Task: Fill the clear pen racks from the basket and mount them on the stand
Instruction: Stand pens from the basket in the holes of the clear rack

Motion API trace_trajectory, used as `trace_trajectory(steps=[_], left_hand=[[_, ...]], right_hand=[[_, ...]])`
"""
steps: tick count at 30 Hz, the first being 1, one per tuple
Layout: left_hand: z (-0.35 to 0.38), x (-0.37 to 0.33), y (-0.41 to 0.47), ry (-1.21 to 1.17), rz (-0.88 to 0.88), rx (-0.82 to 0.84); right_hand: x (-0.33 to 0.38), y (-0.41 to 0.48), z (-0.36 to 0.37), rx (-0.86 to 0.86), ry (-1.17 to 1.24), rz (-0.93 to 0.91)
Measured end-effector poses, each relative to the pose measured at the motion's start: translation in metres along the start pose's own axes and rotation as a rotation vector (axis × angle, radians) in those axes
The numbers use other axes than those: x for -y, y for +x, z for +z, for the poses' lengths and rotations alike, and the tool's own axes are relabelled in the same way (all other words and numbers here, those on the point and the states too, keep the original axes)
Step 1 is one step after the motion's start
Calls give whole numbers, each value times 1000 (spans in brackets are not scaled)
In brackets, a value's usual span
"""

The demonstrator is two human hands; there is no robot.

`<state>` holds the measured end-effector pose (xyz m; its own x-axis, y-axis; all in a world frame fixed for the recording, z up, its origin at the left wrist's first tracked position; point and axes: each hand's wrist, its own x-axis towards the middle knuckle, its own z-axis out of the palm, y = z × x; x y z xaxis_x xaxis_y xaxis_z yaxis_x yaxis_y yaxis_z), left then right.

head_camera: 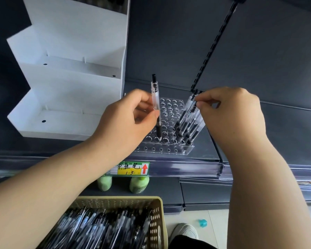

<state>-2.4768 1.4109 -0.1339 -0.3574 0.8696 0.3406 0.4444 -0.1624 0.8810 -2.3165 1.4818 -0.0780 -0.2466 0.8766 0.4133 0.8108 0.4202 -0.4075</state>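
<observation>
Clear pen rack [171, 112]: lies on the dark shelf [201, 155] right of the white stepped stand [70, 97], a cluster of pens [188, 123] leaning in its right-hand holes. Left hand [127, 121]: fingers clamped on 1 upright pen [155, 105], tip at a front hole; right hand [230, 112]: fingers pinched on the tops of the cluster. Basket [156, 223]: below, full of pens.
</observation>
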Motion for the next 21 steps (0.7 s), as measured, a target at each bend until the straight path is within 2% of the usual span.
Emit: trace_trajectory(steps=[15,21], left_hand=[[44,-21,2,-64,100,47],[59,-16,5,-20,59,61]], right_hand=[[-16,4,-19,-42,141,51],[-20,4,-23,-32,170,76]])
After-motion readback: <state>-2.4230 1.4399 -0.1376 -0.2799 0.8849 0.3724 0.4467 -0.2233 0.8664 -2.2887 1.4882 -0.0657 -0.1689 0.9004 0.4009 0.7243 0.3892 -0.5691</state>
